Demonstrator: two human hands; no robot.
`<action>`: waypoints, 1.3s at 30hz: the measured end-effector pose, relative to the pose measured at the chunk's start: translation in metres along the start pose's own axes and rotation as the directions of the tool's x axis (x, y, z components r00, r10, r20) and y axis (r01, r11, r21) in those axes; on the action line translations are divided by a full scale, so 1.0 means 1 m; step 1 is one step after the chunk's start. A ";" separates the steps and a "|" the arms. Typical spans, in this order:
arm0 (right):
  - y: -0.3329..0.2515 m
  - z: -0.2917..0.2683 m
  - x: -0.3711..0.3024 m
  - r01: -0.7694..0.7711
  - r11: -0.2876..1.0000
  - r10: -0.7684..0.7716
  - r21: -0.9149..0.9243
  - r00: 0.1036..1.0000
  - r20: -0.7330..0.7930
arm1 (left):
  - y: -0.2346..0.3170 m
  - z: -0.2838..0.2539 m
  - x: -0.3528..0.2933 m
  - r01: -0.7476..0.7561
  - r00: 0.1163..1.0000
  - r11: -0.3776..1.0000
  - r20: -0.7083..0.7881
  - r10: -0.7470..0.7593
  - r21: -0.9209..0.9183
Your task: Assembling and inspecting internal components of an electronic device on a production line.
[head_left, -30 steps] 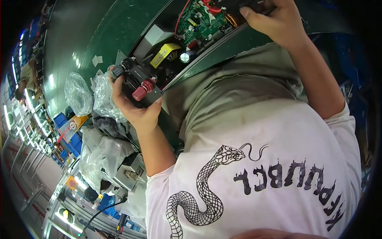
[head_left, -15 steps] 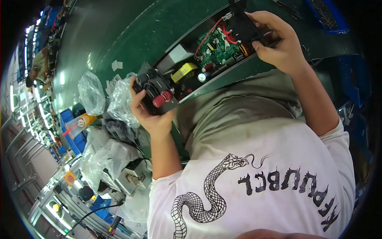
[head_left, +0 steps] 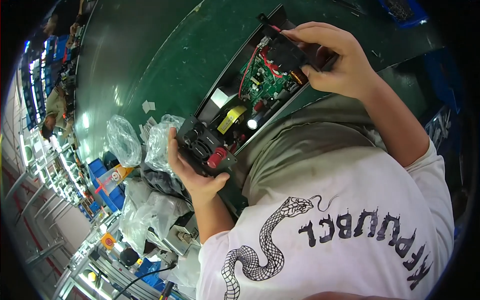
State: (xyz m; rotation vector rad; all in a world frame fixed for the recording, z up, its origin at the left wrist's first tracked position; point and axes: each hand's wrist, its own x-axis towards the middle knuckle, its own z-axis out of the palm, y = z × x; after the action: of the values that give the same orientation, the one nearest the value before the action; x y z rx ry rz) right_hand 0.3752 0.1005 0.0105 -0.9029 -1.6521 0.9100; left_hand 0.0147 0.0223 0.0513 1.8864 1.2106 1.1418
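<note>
A long black-cased electronic unit (head_left: pixel 240 122) lies tilted across my front, its top uncovered. Inside show a green circuit board (head_left: pixel 265 82), red wires, a yellow-wrapped transformer (head_left: pixel 231 119) and a capacitor. My left hand (head_left: pixel 197 180) cups the near left end, fingers spread along the fan end panel (head_left: pixel 200 145), thumb stretched below its red terminal knob (head_left: pixel 217 157). At the far right end, my right hand (head_left: pixel 340 60) grips a black end panel (head_left: pixel 287 52) between fingers and thumb. The red wires run toward that panel; its far face is hidden by my fingers.
The unit lies over a green work surface (head_left: pixel 150 60). Clear plastic bags (head_left: pixel 122 140) and white paper scraps are at the left, above a blue bin (head_left: pixel 107 182). A blue tray of small metal parts (head_left: pixel 402 11) stands far right. Other people are in the left background.
The unit has turned, its left end coming lower and slightly right. Both hands moved with it; the right-hand end panel shifted left and down.
</note>
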 end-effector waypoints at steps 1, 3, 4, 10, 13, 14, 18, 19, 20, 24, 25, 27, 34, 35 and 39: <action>-0.003 -0.001 0.001 -0.004 1.000 0.004 0.000 1.000 0.017 | 0.001 0.003 0.000 -0.018 1.000 0.997 -0.018 0.019 0.075; -0.010 -0.004 0.002 -0.119 0.990 0.124 -0.081 0.991 0.058 | 0.008 0.013 -0.004 -0.015 0.997 0.988 -0.070 0.026 0.156; -0.009 -0.003 0.002 -0.113 0.990 0.120 -0.082 0.989 0.088 | 0.013 0.022 -0.005 0.062 0.984 0.989 -0.176 -0.037 0.135; 0.012 -0.004 -0.009 0.004 0.982 0.027 0.187 0.987 -0.160 | 0.037 0.034 0.016 0.187 0.973 0.860 -0.210 -0.096 0.475; 0.008 -0.016 0.003 -0.003 0.982 -0.016 0.189 0.995 0.098 | 0.045 0.039 0.021 0.237 0.965 0.854 -0.217 -0.150 0.464; 0.008 -0.016 0.004 -0.006 0.984 -0.014 0.181 0.994 0.111 | 0.046 0.044 0.024 0.234 0.965 0.868 -0.211 -0.154 0.437; 0.006 -0.006 0.002 -0.014 0.924 0.031 0.383 0.999 -0.038 | 0.042 0.045 0.031 0.202 0.977 0.882 -0.151 -0.151 0.426; 0.005 -0.004 0.003 0.027 0.925 0.007 0.378 0.996 -0.087 | 0.037 0.044 0.029 0.217 0.966 0.935 -0.199 -0.164 0.279; 0.003 -0.001 0.003 0.005 0.926 0.039 0.376 0.993 -0.109 | 0.031 0.043 0.025 0.228 0.956 0.964 -0.221 -0.194 0.138; 0.012 -0.004 0.002 0.123 0.961 -0.090 0.247 0.986 -0.139 | 0.010 0.040 0.009 0.192 0.947 0.980 -0.251 -0.199 -0.051; 0.011 -0.003 0.004 0.122 0.964 -0.093 0.235 0.987 -0.130 | 0.006 0.043 0.007 0.187 0.938 0.975 -0.271 -0.214 -0.122; 0.007 0.002 0.004 0.074 0.963 -0.025 0.259 0.982 -0.188 | -0.002 0.044 0.001 0.173 0.929 0.971 -0.302 -0.216 -0.164; 0.008 -0.002 0.007 0.107 0.960 -0.085 0.257 0.992 -0.094 | -0.008 0.048 -0.005 0.292 0.846 0.892 -0.343 -0.409 -0.344; 0.008 -0.003 0.008 0.090 0.964 -0.070 0.250 0.994 -0.088 | -0.012 0.047 -0.009 0.264 0.858 0.909 -0.351 -0.374 -0.323; 0.009 -0.005 0.004 0.104 0.967 -0.086 0.232 0.992 -0.089 | -0.016 0.036 -0.013 0.295 0.878 0.907 -0.291 -0.381 -0.300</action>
State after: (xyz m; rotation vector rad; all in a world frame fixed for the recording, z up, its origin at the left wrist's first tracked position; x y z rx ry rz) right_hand 0.3801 0.1082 0.0053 -0.6823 -1.4713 0.9695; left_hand 0.0380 0.0149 0.0182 1.2551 1.4433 1.3832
